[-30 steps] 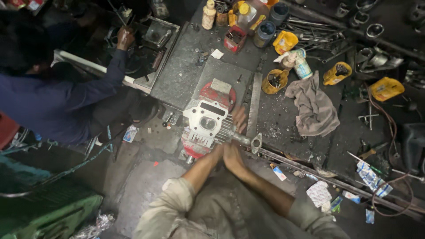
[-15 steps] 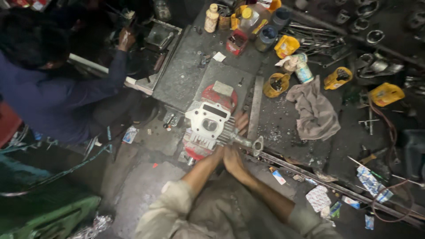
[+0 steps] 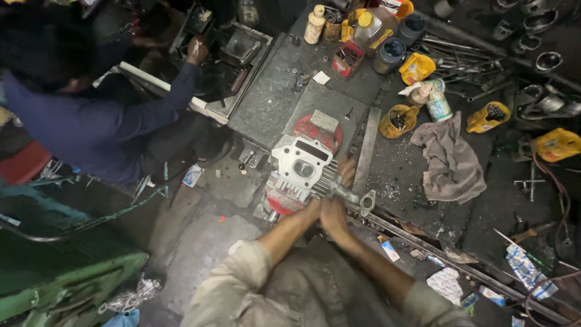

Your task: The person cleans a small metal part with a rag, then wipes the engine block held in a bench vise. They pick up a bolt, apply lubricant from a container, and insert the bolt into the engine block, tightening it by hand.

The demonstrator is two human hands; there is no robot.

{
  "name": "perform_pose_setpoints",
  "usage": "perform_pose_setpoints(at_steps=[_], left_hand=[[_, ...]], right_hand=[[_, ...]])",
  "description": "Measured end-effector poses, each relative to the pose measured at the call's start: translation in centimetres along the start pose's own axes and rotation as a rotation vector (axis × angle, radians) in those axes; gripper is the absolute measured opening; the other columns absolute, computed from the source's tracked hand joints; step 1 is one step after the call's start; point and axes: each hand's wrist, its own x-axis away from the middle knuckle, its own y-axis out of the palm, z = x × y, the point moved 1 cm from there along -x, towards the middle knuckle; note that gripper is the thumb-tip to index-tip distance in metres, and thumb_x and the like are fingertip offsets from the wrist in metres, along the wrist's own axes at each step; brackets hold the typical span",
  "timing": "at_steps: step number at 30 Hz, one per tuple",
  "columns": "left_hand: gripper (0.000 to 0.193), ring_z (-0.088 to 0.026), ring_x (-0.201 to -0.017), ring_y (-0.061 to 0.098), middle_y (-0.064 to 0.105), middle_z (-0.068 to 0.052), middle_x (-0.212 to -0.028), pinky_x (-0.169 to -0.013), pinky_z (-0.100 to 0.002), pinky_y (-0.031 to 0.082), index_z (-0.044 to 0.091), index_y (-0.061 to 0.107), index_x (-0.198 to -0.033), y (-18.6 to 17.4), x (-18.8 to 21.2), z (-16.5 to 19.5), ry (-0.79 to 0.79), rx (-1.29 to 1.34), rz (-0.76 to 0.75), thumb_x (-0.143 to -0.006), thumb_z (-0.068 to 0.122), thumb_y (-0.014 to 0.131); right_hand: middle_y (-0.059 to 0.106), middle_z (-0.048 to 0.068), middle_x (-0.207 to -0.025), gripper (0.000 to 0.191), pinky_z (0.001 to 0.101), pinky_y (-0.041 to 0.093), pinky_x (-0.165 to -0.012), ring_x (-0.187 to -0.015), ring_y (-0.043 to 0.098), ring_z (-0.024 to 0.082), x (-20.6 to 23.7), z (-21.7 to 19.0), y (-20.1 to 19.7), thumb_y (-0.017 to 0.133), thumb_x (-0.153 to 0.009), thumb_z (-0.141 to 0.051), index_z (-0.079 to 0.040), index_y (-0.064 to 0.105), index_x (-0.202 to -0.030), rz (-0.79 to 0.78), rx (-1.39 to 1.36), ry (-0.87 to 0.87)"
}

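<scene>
Where the two forearms meet at the edge of the dark workbench (image 3: pixel 423 200), both hands bear on an engine cylinder head (image 3: pixel 301 166) — a pale, finned metal casting with a round port in its face, lying on a red clamp-like base (image 3: pixel 315 130) near the bench's front edge. At the casting's lower side the left hand (image 3: pixel 315 208) is pressed in, though whether its fingers close around anything cannot be told. Just beside it, the right hand (image 3: pixel 336 215) is clenched on a metal pipe stub with a flange (image 3: pixel 357 198) that juts from the head's right side. A grey rag (image 3: pixel 451 160) lies well to the right, with yellow tubs (image 3: pixel 399 120) near it. At the upper left, another person in a blue sleeve (image 3: pixel 133 118) works with one hand (image 3: pixel 196 51) raised at a dark machine.
</scene>
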Motion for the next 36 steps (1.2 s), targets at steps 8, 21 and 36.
perform_pose_setpoints(at_steps=[8, 21, 36], left_hand=[[0.066, -0.030, -0.150, 0.030, 0.026, -0.015, -0.167, -0.122, -0.043, 0.029, 0.003, 0.022, -0.161, 1.8, 4.0, -2.2, 0.084, 0.000, 0.124, -0.105, 0.034, 0.037], [0.070, -0.024, -0.152, 0.029, 0.025, -0.009, -0.169, -0.121, -0.041, 0.029, 0.006, 0.017, -0.163, 2.6, 0.2, -0.2, 0.153, -0.009, -0.023, -0.104, 0.040, 0.034], [0.068, -0.031, -0.145, 0.038, 0.035, -0.017, -0.161, -0.120, -0.043, 0.033, 0.003, 0.027, -0.158, 1.3, 1.1, -1.1, 0.085, -0.048, 0.079, -0.102, 0.041, 0.034]], right_hand=[[0.001, 0.034, -0.164, 0.091, 0.0557, 0.000, -0.127, -0.156, -0.008, 0.043, -4.9, -0.5, -2.9, 0.048, -0.097, -0.047, 0.006, 0.008, -0.159, 0.308, 0.597, -0.692], [-0.003, 0.032, -0.172, 0.069, 0.0589, 0.000, -0.132, -0.161, -0.005, 0.046, -3.5, 0.4, -1.3, 0.035, -0.109, -0.022, 0.005, 0.006, -0.165, 0.140, 0.401, -0.412], [0.029, 0.050, -0.151, 0.062, 0.0609, 0.023, -0.113, -0.140, 0.025, 0.063, -1.9, 0.1, -0.9, 0.051, -0.090, -0.017, 0.013, 0.045, -0.144, 0.237, 0.449, -0.508]])
